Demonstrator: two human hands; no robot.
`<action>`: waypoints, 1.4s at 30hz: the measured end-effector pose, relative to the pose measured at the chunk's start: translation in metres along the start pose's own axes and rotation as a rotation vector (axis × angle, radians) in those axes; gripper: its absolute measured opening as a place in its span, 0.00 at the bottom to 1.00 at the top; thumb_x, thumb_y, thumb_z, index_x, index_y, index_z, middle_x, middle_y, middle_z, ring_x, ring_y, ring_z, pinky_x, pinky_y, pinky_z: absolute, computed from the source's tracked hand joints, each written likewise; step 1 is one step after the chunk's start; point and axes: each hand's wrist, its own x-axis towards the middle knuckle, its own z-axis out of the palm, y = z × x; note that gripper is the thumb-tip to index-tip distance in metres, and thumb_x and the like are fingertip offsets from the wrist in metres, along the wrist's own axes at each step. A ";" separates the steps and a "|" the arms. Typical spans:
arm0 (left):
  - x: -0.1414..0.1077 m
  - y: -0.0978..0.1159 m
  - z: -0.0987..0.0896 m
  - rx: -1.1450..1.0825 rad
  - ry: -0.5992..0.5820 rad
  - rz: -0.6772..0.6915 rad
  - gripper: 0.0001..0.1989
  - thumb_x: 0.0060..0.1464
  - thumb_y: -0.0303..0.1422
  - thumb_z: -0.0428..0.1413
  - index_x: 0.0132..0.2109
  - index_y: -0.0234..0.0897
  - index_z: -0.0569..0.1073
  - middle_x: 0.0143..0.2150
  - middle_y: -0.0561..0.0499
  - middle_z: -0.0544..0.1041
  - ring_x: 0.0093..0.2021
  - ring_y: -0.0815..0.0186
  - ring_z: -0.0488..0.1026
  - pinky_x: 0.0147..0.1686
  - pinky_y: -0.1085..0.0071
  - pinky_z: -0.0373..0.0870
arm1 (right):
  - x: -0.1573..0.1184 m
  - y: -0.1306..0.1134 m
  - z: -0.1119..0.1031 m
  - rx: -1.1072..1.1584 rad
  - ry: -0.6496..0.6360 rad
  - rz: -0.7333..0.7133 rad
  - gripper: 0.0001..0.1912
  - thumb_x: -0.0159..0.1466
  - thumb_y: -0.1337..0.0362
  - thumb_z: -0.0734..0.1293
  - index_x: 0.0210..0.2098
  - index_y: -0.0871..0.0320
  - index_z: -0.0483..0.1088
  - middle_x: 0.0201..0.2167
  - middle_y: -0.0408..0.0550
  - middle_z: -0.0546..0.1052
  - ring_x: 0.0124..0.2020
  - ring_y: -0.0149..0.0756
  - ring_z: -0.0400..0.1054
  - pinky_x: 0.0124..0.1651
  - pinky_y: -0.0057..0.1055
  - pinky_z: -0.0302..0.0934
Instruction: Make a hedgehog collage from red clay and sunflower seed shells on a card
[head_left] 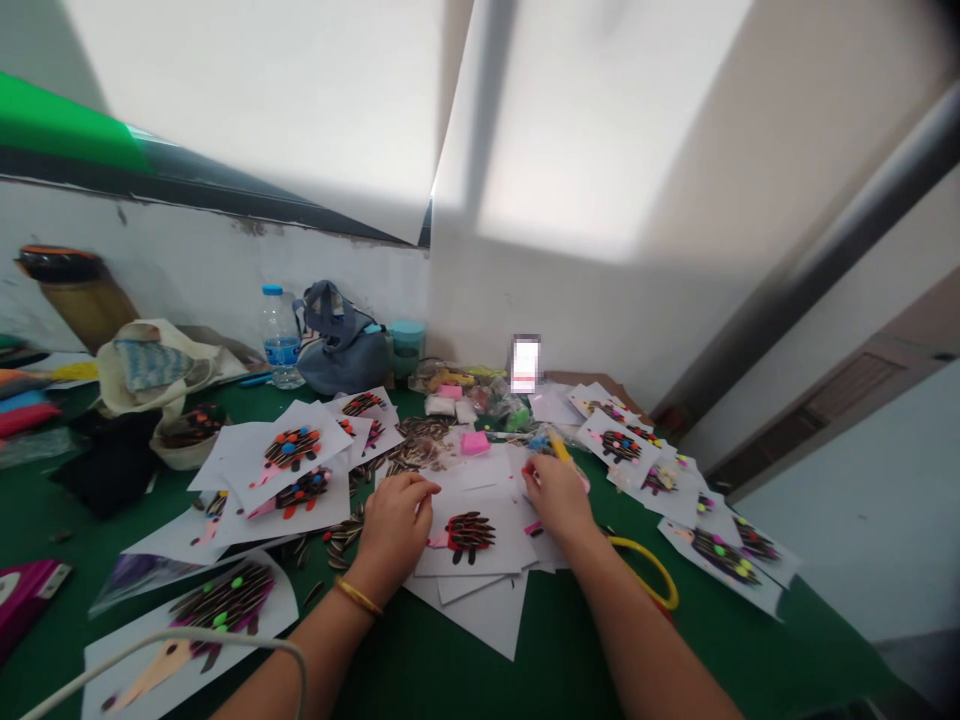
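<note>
A hedgehog picture made of dark striped seeds [471, 533], with a pink snout and a red edge, lies on white paper [499, 553] between my hands. My left hand [397, 520] rests at the paper's left side, its fingers bent together near the pink snout; whether anything is between them is hidden. Over the paper's upper right is my right hand [555, 492], thumb and fingertips pinched around something small and red. A pink clay block [474, 443] sits just beyond the paper. Loose seeds [345, 535] lie left of my left hand.
Finished hedgehog sheets lie left [292, 450] and right [621, 446]. Behind stand a water bottle [280, 340], a blue-grey bag [341, 345], a teal-lidded cup [407, 350] and a bright phone [525, 364]. Yellow-handled scissors [664, 575] are by my right forearm; a white cable [187, 634] crosses the lower left.
</note>
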 end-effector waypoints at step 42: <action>-0.010 0.026 0.007 -1.249 -0.394 -0.337 0.12 0.51 0.40 0.62 0.36 0.35 0.73 0.30 0.53 0.75 0.30 0.68 0.71 0.34 0.71 0.66 | -0.037 -0.078 -0.005 0.784 -0.059 -0.259 0.05 0.64 0.65 0.67 0.39 0.55 0.75 0.32 0.45 0.74 0.36 0.36 0.67 0.40 0.31 0.60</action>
